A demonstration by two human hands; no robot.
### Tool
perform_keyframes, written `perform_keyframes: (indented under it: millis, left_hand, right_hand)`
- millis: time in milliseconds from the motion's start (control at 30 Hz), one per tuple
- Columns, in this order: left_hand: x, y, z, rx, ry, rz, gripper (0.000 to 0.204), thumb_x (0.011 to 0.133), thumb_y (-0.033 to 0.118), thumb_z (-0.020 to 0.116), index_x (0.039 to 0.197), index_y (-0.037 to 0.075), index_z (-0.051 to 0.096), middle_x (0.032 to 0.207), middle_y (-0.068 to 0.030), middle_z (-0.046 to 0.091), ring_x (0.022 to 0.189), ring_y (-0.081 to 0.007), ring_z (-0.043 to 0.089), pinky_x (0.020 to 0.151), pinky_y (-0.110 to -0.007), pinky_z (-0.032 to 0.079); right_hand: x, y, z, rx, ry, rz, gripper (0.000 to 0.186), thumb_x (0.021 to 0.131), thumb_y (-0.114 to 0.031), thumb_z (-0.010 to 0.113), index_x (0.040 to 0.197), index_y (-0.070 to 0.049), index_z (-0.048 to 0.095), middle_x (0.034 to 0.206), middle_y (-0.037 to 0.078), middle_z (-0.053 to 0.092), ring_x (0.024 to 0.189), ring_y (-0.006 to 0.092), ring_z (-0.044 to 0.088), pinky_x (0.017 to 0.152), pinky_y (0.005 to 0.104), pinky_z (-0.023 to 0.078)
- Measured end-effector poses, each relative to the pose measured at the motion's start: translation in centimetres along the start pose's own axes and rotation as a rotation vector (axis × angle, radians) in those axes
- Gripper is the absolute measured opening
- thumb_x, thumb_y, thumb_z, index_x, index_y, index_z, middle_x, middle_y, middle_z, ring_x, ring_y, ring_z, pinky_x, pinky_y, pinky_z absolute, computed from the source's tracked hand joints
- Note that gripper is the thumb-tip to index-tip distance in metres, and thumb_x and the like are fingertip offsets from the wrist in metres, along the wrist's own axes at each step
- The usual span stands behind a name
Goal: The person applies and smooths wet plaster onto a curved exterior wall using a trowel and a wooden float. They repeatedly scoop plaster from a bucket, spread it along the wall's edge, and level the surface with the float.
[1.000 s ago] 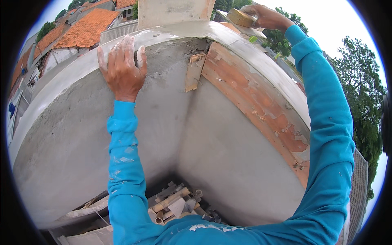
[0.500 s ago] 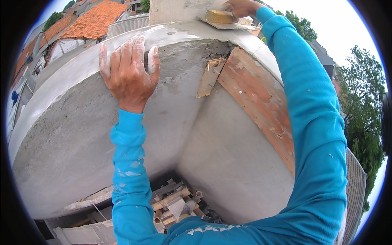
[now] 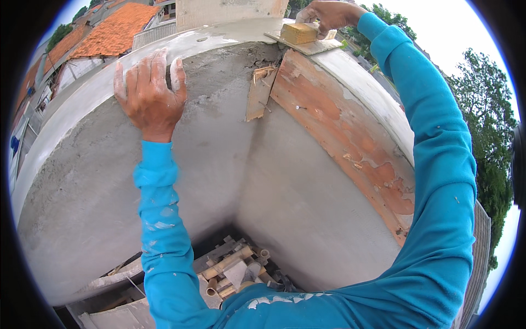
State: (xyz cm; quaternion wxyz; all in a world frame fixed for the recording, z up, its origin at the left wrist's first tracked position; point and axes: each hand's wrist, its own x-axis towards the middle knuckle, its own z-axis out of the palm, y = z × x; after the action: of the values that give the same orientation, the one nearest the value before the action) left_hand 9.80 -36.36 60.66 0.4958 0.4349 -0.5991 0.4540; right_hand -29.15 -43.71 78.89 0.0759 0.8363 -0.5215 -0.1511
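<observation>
A single wide fisheye view from a camera worn on the person's head, looking forward and down into the inner corner of a grey plastered wall [image 3: 164, 181], very close to it. Straight edges bow toward the dark round rim. Both blue-sleeved arms rise from the lower edge: the left hand [image 3: 149, 93] near the upper left, the right hand [image 3: 329, 13] at the top edge. Beyond the wall top lie orange tiled roofs [image 3: 115, 30] far below on the left, trees [image 3: 487, 137] on the right.

Right hand [image 3: 329, 13] covers float [image 3: 304, 37] far end; rubble [image 3: 235, 268] partly behind sleeve.
</observation>
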Motion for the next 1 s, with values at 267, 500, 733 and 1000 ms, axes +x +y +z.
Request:
perform_keyframes:
  millis: [267,500,733,1000]
  left_hand:
    - [0.1,-0.4,-0.2,0.059,-0.025,0.014,0.028,0.090,0.039,0.063,0.101,0.016,0.075,0.093,0.0001,0.068,0.090,-0.0161,0.060,0.111,-0.042,0.032]
    - [0.2,-0.4,-0.5,0.021,-0.045,0.005,0.028,0.091,0.039,0.062,0.104,0.016,0.074,0.094,0.0012,0.068,0.091,-0.0156,0.061,0.112,-0.042,0.032]
    - [0.2,-0.4,-0.8,0.031,-0.073,-0.007,0.029,0.091,0.038,0.062,0.104,0.015,0.074,0.094,0.0003,0.067,0.091,-0.0164,0.060,0.111,-0.043,0.033]
    - [0.1,0.1,-0.5,-0.011,-0.052,-0.028,0.030,0.090,0.038,0.063,0.105,0.015,0.074,0.096,0.0000,0.067,0.093,-0.0167,0.060,0.112,-0.043,0.032]
  right_hand:
    - [-19.9,-9.9,0.4,0.141,0.009,0.332,0.061,0.067,-0.006,0.083,0.125,-0.009,0.063,0.130,0.012,0.060,0.122,0.0285,0.054,0.106,0.0423,0.043]
    - [-42.8,-15.9,3.2,0.247,0.112,0.469,0.056,0.071,-0.007,0.083,0.122,-0.014,0.063,0.129,0.009,0.060,0.123,0.0302,0.054,0.108,0.0410,0.041]
    - [-37.7,-14.2,-0.3,0.291,0.163,0.462,0.042,0.073,-0.002,0.078,0.113,-0.011,0.068,0.119,0.007,0.066,0.117,0.0242,0.059,0.106,0.0396,0.042]
    - [-7.8,-3.5,-1.5,0.131,0.153,0.254,0.069,0.066,-0.003,0.073,0.133,-0.009,0.057,0.128,0.016,0.060,0.121,0.0307,0.055,0.113,0.0428,0.037]
